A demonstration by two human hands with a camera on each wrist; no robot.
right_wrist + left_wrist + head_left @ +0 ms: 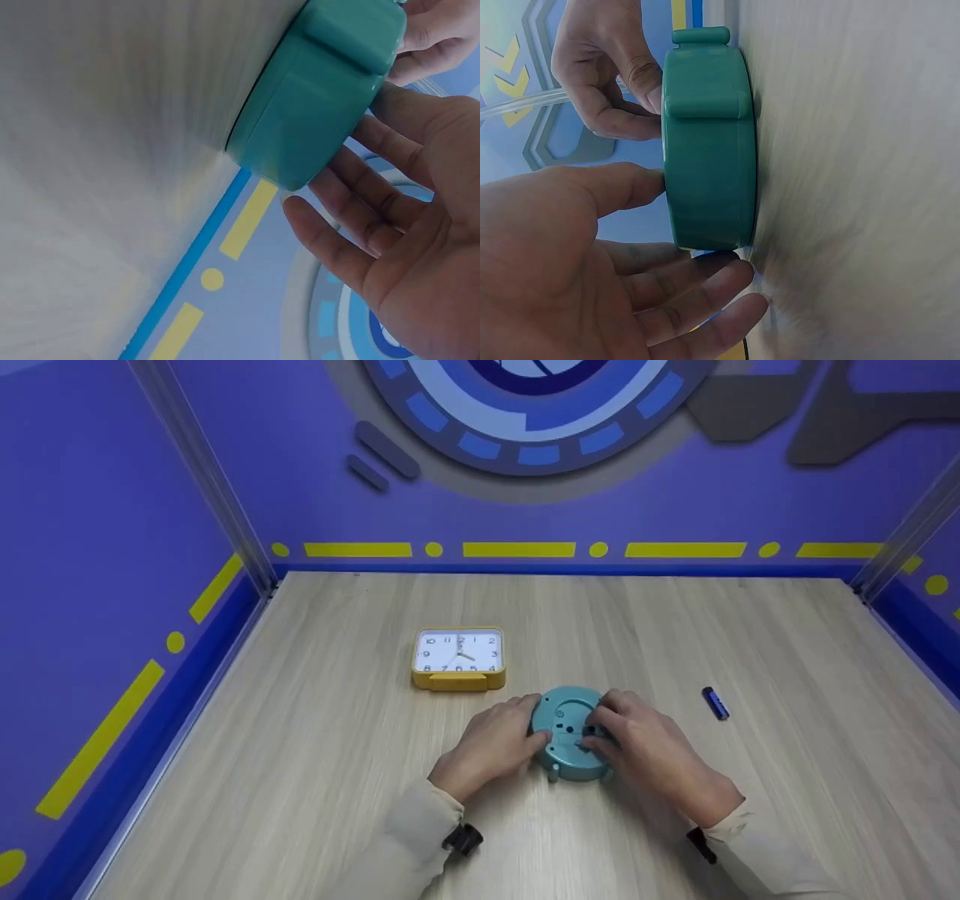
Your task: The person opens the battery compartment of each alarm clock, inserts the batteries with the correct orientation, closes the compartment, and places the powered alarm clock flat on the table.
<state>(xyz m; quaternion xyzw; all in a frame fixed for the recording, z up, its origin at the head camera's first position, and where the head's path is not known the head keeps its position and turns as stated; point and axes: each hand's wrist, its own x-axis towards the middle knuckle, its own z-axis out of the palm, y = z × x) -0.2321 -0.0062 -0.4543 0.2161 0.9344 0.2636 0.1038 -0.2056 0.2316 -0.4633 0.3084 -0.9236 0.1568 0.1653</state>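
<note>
A round teal clock lies face down on the table, its recessed back upward and two short feet toward me. My left hand holds its left side, the thumb over the edge of the back and fingers along the rim. The left wrist view shows the clock's side wall between that thumb and the fingers. At the right half of the back, my right hand works with bent thumb and fingers near a small opening. Other right fingers lie along the far rim. I cannot tell whether the right fingertips pinch something.
A yellow rectangular clock lies face up behind and left of the teal one. Off to the right lies a dark blue battery. Purple-blue panels wall in the wooden table at the back and sides.
</note>
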